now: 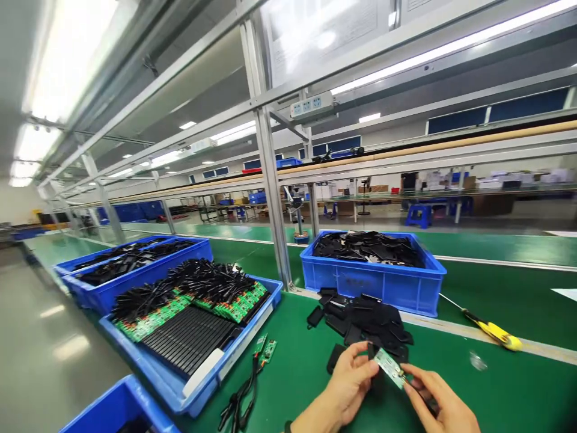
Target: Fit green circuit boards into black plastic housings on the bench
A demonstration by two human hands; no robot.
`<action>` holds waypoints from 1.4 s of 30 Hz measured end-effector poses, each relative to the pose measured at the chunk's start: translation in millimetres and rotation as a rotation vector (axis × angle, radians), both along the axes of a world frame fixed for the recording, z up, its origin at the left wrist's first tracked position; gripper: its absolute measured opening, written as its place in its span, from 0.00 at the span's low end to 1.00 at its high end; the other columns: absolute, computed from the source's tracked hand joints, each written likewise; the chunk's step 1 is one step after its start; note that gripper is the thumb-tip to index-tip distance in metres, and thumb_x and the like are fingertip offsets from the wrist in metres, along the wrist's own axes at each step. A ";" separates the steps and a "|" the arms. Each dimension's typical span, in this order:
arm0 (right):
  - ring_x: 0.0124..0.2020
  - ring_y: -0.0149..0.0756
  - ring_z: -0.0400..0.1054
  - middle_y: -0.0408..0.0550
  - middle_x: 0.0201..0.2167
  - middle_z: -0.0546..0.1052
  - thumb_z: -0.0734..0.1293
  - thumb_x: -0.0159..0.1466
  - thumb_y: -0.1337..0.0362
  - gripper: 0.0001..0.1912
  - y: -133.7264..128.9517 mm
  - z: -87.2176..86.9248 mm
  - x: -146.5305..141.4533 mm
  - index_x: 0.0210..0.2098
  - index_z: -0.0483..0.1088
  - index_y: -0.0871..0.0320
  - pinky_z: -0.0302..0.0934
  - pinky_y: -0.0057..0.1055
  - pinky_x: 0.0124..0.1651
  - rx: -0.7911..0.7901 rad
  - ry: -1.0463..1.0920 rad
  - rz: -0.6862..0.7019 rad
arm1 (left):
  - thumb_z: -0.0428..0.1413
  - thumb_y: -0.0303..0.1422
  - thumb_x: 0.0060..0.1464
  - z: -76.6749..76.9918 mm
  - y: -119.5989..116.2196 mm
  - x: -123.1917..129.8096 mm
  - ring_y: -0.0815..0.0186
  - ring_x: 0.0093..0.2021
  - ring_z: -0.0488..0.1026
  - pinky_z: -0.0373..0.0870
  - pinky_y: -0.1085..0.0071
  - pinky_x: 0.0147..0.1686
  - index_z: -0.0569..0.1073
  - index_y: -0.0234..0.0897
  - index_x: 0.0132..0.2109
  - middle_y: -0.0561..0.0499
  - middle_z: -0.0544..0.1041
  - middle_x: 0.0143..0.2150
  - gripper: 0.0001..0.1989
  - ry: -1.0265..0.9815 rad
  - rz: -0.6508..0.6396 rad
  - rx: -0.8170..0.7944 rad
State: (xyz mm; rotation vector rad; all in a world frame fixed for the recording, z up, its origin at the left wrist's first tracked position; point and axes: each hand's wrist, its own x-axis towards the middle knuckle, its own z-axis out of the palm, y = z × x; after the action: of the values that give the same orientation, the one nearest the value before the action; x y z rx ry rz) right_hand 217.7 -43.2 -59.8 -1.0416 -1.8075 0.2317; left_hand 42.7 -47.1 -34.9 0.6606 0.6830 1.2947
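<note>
A small green circuit board (390, 367) is held up and tilted between my two hands over the bench. My left hand (349, 385) is closed at its left end, where a dark piece shows between the fingers; its shape is partly hidden. At the other end, my right hand (442, 400) pinches the board between thumb and fingers. Just behind my hands lies a loose pile of black plastic housings (365, 319). To the left, two more green boards (265, 350) with black cables (246, 397) rest on the green bench top.
A blue bin (372, 285) of black parts stands behind the pile. At left, a blue tray (216, 379) holds cabled boards, with more blue bins (139, 279) beyond. A yellow-handled screwdriver (500, 335) lies at right. A metal post (269, 198) rises from the bench.
</note>
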 end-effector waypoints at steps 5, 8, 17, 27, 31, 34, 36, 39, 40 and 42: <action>0.30 0.30 0.71 0.45 0.31 0.74 0.61 0.62 0.55 0.14 -12.5 18.5 -10.7 0.42 0.71 0.55 0.67 0.21 0.31 -0.049 -0.016 0.011 | 0.68 0.28 0.34 3.2 -1.6 -3.5 0.68 0.37 0.71 0.66 0.75 0.34 0.71 0.33 0.42 0.47 0.74 0.39 0.24 0.062 -0.106 0.041; 0.31 0.30 0.71 0.46 0.33 0.74 0.59 0.64 0.57 0.14 -17.6 21.7 -12.2 0.45 0.70 0.55 0.67 0.21 0.31 -0.086 -0.028 0.065 | 0.68 0.29 0.35 1.3 -1.6 -2.8 0.67 0.36 0.72 0.68 0.71 0.35 0.68 0.35 0.42 0.49 0.74 0.38 0.24 0.099 -0.100 0.061; 0.34 0.32 0.71 0.47 0.36 0.72 0.58 0.65 0.57 0.16 -17.5 14.6 -10.5 0.50 0.68 0.52 0.67 0.26 0.38 -0.131 -0.126 0.093 | 0.66 0.32 0.39 2.1 -5.7 -0.7 0.65 0.40 0.72 0.71 0.66 0.39 0.66 0.35 0.47 0.45 0.73 0.43 0.27 0.120 -0.137 0.056; 0.30 0.31 0.69 0.46 0.31 0.70 0.58 0.65 0.57 0.15 -16.5 10.0 -12.7 0.46 0.71 0.52 0.66 0.24 0.33 -0.080 -0.159 0.118 | 0.64 0.31 0.41 2.4 -7.2 4.2 0.62 0.39 0.73 0.71 0.67 0.36 0.69 0.33 0.43 0.45 0.74 0.40 0.20 0.052 -0.111 -0.019; 0.29 0.30 0.69 0.45 0.31 0.71 0.60 0.63 0.57 0.13 -15.0 8.1 -15.2 0.44 0.70 0.52 0.66 0.23 0.32 -0.131 -0.102 0.122 | 0.62 0.37 0.43 -3.3 -6.1 10.0 0.64 0.34 0.73 0.70 0.69 0.31 0.68 0.31 0.42 0.43 0.75 0.38 0.20 0.135 -0.010 -0.029; 0.25 0.30 0.68 0.44 0.29 0.71 0.62 0.60 0.55 0.13 -14.4 6.4 -17.5 0.40 0.68 0.55 0.64 0.22 0.25 -0.255 -0.013 0.069 | 0.62 0.39 0.42 -3.0 -6.1 11.1 0.63 0.33 0.73 0.69 0.69 0.30 0.67 0.31 0.42 0.42 0.76 0.39 0.22 0.192 0.029 -0.028; 0.21 0.30 0.67 0.42 0.26 0.71 0.63 0.59 0.54 0.12 -13.7 5.1 -17.8 0.37 0.67 0.55 0.63 0.23 0.23 -0.339 0.005 0.056 | 0.62 0.40 0.42 -1.3 -6.4 10.5 0.62 0.35 0.73 0.68 0.69 0.31 0.66 0.32 0.43 0.42 0.76 0.40 0.23 0.202 0.037 -0.034; 0.19 0.30 0.64 0.40 0.19 0.69 0.59 0.61 0.52 0.14 -13.5 5.8 -16.6 0.29 0.66 0.55 0.60 0.24 0.24 -0.452 -0.085 0.071 | 0.62 0.41 0.41 0.2 -6.4 9.5 0.60 0.37 0.74 0.68 0.68 0.33 0.65 0.32 0.44 0.41 0.76 0.40 0.25 0.171 0.024 -0.033; 0.18 0.30 0.64 0.39 0.17 0.68 0.57 0.62 0.51 0.17 -13.8 7.2 -16.1 0.25 0.65 0.55 0.58 0.25 0.23 -0.482 -0.129 0.079 | 0.62 0.41 0.41 0.2 -6.2 9.3 0.60 0.37 0.74 0.68 0.68 0.33 0.65 0.32 0.44 0.41 0.76 0.40 0.25 0.161 0.018 -0.031; 0.18 0.31 0.62 0.40 0.14 0.66 0.55 0.63 0.50 0.22 -14.8 11.2 -15.7 0.19 0.62 0.56 0.54 0.25 0.22 -0.513 -0.198 0.083 | 0.62 0.42 0.41 -0.2 -5.6 9.2 0.59 0.37 0.74 0.68 0.68 0.33 0.65 0.32 0.44 0.40 0.76 0.39 0.25 0.160 0.015 -0.031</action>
State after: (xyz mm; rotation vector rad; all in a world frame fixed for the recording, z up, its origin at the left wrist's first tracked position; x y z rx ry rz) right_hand 202.0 -58.1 -48.5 -1.3816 -2.0252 0.6917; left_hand 51.9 -52.7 -35.1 0.7405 0.8382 1.2519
